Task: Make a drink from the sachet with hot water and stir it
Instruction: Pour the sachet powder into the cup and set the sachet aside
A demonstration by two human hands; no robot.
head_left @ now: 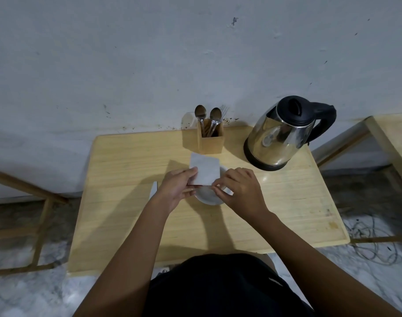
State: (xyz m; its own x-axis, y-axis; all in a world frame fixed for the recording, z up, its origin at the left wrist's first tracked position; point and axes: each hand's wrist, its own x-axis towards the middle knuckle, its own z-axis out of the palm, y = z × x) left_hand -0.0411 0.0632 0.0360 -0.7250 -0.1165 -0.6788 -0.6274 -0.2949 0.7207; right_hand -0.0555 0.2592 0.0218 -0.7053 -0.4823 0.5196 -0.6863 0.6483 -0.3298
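Wooden surface (117,216) against a pale wall, and the sachet (204,172) is up over the white cup (209,197), its length running away from the person. Left hand (177,187) pinches its near-left edge; right hand (240,191) nips the near-right corner, poised to tear. Kettle (284,133) waits nearer the right hand, spoons (207,121) behind.

no readable txt or labels; sachet (204,171) face blank, kettle (280,136) unmarked.
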